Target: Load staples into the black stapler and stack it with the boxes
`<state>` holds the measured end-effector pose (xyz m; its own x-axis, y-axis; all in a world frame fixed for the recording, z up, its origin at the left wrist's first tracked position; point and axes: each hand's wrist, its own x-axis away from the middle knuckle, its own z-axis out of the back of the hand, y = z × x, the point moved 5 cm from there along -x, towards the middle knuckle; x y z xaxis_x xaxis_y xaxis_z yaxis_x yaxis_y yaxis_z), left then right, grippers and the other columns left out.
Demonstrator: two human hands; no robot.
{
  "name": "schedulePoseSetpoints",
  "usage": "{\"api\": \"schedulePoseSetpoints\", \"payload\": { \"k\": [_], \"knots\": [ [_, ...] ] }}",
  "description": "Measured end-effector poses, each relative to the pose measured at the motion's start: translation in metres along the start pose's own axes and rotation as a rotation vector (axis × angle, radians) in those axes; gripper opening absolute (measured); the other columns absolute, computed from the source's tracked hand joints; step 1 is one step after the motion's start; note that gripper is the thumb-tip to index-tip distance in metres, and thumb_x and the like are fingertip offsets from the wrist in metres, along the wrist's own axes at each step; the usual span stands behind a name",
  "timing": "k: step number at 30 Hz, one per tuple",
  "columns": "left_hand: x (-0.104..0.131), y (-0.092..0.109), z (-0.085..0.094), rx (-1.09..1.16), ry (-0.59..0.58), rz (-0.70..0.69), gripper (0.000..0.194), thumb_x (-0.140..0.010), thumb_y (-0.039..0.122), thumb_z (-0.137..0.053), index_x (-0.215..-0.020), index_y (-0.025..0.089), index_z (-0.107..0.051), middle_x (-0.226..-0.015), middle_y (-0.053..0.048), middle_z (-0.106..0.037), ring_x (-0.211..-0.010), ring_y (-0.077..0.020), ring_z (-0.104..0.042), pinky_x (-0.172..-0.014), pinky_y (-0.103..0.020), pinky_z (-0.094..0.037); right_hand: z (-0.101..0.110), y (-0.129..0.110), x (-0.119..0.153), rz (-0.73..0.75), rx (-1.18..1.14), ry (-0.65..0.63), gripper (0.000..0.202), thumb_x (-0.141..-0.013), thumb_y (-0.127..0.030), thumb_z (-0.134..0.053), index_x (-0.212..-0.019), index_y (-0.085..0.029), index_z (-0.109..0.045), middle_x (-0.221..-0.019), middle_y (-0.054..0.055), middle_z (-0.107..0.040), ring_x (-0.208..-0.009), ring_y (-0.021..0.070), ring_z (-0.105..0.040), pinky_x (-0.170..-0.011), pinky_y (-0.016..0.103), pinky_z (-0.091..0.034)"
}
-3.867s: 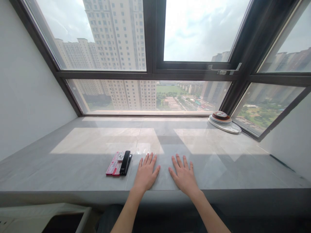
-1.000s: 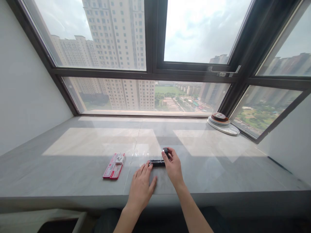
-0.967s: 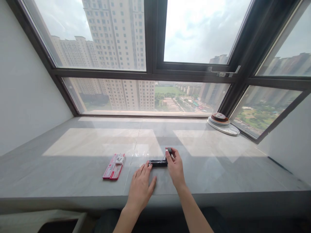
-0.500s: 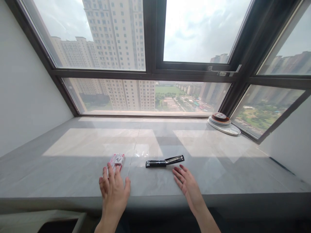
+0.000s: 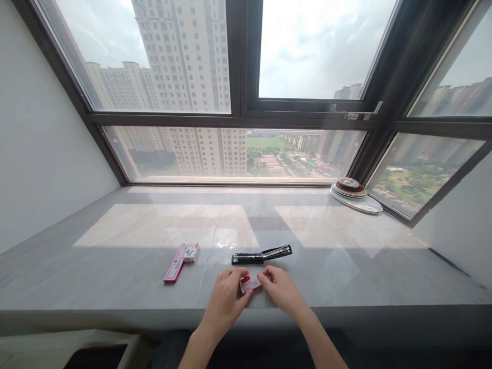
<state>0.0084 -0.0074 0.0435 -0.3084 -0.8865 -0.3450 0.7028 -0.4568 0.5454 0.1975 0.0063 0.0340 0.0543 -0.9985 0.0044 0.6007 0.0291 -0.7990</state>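
Between my hands, close to the ledge's front edge, is a small pink-and-white box (image 5: 251,283). My left hand (image 5: 227,296) is closed on its left side, thumb along the near edge. The fingertips of my right hand (image 5: 283,290) pinch its right end. Just beyond lies a black stapler (image 5: 248,258), its hinged part swung out to the right and showing a metal channel. Off to the left, a flat pink-and-white box (image 5: 175,270) rests beside a small white box (image 5: 191,252) with a staple picture printed on it.
A stack of plates (image 5: 355,197) stands in the far right corner of the pale stone ledge (image 5: 126,277). Dark-framed windows (image 5: 240,120) rise behind the ledge. White walls close it in on both sides.
My left hand has moved right from the boxes, bringing one small pink-and-white box to the middle. My right hand has come left and closed on that box. The stapler stays put.
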Motion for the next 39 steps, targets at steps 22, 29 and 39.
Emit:
{"api": "schedulePoseSetpoints", "payload": {
  "k": [22, 29, 39],
  "knots": [
    [-0.011, 0.002, -0.006, 0.155, -0.029, 0.005, 0.058, -0.085, 0.023, -0.068, -0.140, 0.032, -0.053, -0.117, -0.004, -0.068, -0.112, -0.0246, -0.061, -0.101, -0.041, -0.049, 0.017, -0.044, -0.026, 0.299, 0.563, -0.166, 0.014, -0.076, -0.019, -0.067, -0.077, -0.026, -0.079, -0.078, 0.006, -0.075, -0.076, 0.0226, -0.065, -0.066, 0.028, -0.034],
    [-0.009, 0.001, -0.005, 0.161, -0.008, 0.024, 0.056, -0.085, 0.024, -0.069, -0.138, 0.032, -0.055, -0.116, -0.004, -0.067, -0.109, -0.0246, -0.061, -0.100, -0.041, -0.049, 0.039, -0.028, -0.014, 0.369, 0.273, -0.109, 0.012, -0.085, -0.024, -0.060, -0.088, -0.024, -0.072, -0.070, -0.002, -0.067, -0.065, 0.0147, -0.058, -0.064, 0.025, -0.036],
    [-0.011, 0.005, -0.004, 0.112, 0.024, -0.015, 0.044, -0.085, 0.025, -0.069, -0.128, 0.030, -0.061, -0.116, -0.005, -0.064, -0.109, -0.0257, -0.059, -0.097, -0.040, -0.048, 0.051, 0.015, 0.007, 0.256, -0.043, 0.107, 0.014, -0.091, -0.033, -0.056, -0.089, -0.021, -0.063, -0.070, -0.003, -0.062, -0.059, 0.0127, -0.053, -0.057, 0.024, -0.039]
  ]
}}
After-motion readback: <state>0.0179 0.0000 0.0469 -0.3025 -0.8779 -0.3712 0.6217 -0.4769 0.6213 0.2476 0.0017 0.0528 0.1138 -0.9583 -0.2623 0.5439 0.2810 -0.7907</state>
